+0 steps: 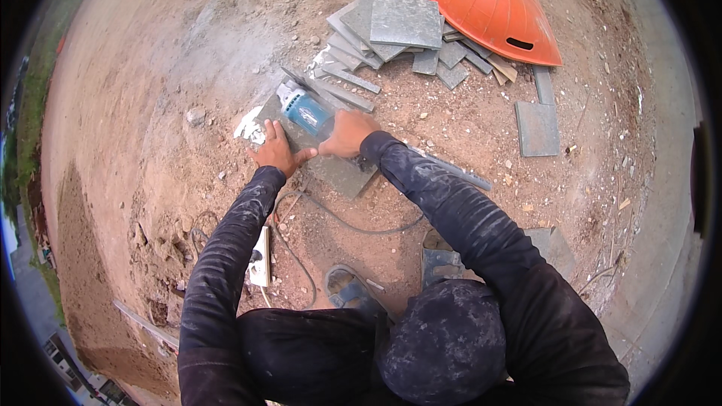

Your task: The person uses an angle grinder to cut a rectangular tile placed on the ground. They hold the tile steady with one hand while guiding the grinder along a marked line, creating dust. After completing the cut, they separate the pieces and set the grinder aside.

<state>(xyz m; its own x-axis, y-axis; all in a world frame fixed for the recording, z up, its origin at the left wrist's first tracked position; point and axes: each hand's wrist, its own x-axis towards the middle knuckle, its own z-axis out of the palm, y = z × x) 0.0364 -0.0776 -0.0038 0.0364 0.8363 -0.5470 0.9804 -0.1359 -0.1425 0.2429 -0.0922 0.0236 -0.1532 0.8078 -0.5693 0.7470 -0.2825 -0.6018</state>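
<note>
A teal angle grinder (307,113) is gripped by my right hand (350,134), its fingers wrapped round the body. The grinder's disc end points away from me, over the far part of a grey stone tile (342,174) on the ground. My left hand (275,152) lies on the tile's left side with fingers apart and the thumb stretched toward my right hand. Whether the disc touches the tile cannot be made out. A grey cord (353,230) loops over the soil on my side of the tile.
Beyond the grinder, grey tiles (406,19) lie in an uneven pile beside an orange plastic basin (492,4). At the right is a single tile (537,129). A white power strip (259,257) lies by my left forearm. Pale dust (226,41) covers soil at the far left.
</note>
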